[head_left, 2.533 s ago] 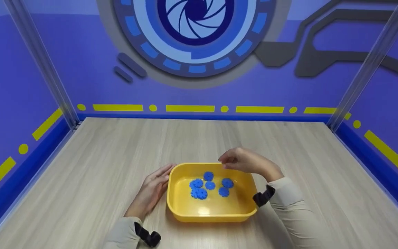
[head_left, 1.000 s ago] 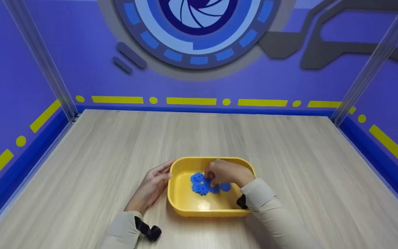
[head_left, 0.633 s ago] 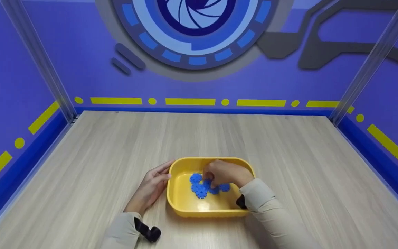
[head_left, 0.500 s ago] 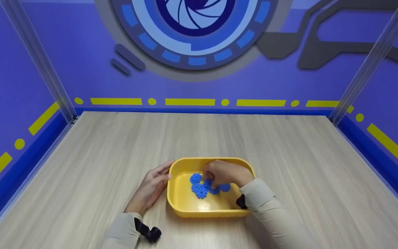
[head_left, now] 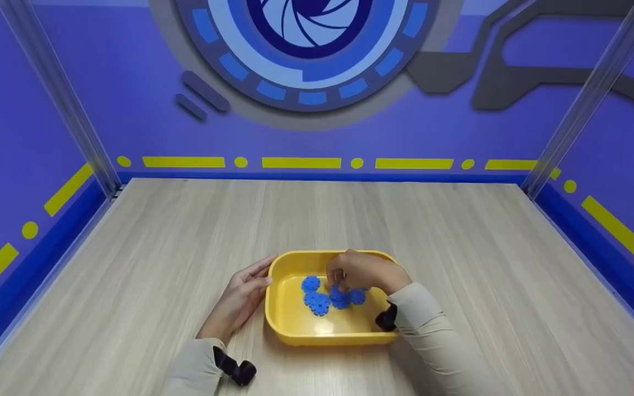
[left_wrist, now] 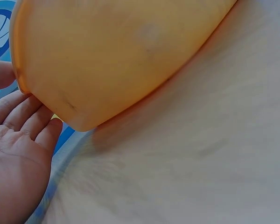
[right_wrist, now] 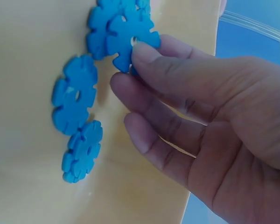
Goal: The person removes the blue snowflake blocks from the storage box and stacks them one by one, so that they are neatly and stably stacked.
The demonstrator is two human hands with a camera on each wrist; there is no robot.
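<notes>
A blue-purple wall [head_left: 273, 143] spans twelve o'clock. In front of it lies the pale wooden table [head_left: 196, 231], and on its near half sits a yellow tub [head_left: 295, 324]. Taking the tub as the dial, the left hand [head_left: 240, 297] is outside it at nine o'clock and the right hand [head_left: 369, 269] is over it at one. Loose blue discs [head_left: 317, 303] lie on the tub floor: a clump from eight to ten o'clock, others near the middle and towards three. Smallest is the single blue disc [right_wrist: 125, 35] in the right fingertips; whether it touches the ones behind it, I cannot tell.

The step in hand looks like picking out one disc. The next move, I judge, calls for a firm pinch and a gentle lift, so that no neighbour comes along, while the tub stays braced.

The right forearm comes in from five o'clock, wrist bent down, thumb and a finger pinching that disc near its centre hole, two other fingers loosely bent with nothing in them. The left hand's fingers lie fairly straight along the tub's outer wall, thumb at the rim.
</notes>
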